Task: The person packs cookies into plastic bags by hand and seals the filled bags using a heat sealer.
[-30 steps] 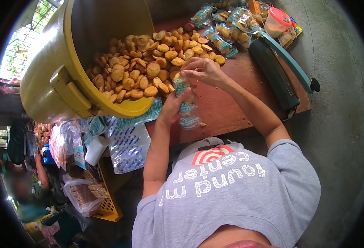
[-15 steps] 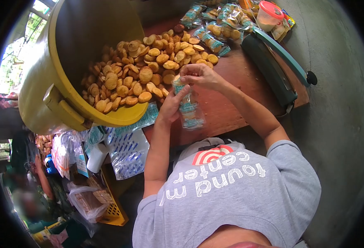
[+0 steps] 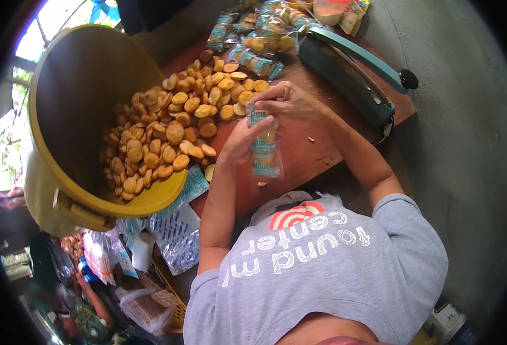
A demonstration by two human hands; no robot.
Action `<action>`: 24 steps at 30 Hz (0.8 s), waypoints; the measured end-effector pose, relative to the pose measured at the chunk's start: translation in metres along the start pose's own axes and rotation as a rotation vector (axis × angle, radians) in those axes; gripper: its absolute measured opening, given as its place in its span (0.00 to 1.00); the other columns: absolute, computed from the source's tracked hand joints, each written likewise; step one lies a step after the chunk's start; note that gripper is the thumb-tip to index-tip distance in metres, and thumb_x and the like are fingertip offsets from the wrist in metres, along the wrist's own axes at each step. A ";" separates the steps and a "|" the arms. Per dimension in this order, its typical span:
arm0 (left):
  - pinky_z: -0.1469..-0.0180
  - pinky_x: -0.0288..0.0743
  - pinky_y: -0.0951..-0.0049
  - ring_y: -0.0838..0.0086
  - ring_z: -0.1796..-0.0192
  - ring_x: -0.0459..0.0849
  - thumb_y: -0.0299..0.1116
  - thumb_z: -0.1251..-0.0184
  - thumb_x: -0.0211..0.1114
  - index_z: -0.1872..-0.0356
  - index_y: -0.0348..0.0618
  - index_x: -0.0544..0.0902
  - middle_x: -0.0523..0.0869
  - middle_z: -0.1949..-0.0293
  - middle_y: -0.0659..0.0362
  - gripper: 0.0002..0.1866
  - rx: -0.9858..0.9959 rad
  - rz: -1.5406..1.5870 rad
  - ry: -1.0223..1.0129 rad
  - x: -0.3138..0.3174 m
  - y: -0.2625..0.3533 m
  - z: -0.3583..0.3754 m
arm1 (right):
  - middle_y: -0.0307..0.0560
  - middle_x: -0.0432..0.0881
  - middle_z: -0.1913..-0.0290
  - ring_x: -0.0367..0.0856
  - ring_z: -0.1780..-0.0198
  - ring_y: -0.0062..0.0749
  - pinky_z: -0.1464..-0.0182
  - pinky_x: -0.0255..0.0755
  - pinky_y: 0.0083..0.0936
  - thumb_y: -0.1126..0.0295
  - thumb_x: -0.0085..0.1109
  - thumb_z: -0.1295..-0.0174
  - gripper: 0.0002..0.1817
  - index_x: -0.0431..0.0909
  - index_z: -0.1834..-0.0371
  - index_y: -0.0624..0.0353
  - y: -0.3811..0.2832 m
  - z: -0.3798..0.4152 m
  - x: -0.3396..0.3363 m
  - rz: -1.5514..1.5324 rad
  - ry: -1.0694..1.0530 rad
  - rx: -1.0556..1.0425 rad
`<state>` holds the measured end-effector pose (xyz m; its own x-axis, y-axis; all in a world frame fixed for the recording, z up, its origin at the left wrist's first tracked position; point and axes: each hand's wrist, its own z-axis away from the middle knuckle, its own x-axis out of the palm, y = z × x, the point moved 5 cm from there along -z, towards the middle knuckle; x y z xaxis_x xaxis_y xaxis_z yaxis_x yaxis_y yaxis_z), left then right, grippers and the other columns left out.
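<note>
Holding left hand point(image 3: 242, 138): nearly closed around my packet point(image 3: 264, 150)
Right hand point(image 3: 292, 101): fingertips pinching its 12 o'clock end
Bin point(image 3: 75, 98): 10 o'clock

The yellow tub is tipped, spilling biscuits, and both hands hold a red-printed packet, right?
No: the head view shows teal print on the packet, not red. The left hand and right hand hold it; biscuits spill from the tipped yellow tub.
</note>
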<state>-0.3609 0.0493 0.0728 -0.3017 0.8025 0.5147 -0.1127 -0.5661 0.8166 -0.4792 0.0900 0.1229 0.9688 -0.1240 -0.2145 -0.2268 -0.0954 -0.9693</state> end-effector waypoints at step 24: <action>0.71 0.80 0.71 0.68 0.68 0.84 0.54 0.42 0.60 0.55 0.39 0.75 0.82 0.65 0.55 0.27 -0.499 -0.413 -0.451 0.133 -0.017 -0.202 | 0.42 0.82 0.64 0.81 0.62 0.27 0.59 0.73 0.25 0.60 0.59 0.44 0.13 0.79 0.60 0.56 -0.080 0.133 -0.212 0.670 1.153 0.030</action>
<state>-0.5903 0.1277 0.0751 0.2586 0.9048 0.3384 -0.5757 -0.1370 0.8061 -0.6535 0.2553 0.2297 0.0306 -0.8984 -0.4381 -0.6062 0.3318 -0.7228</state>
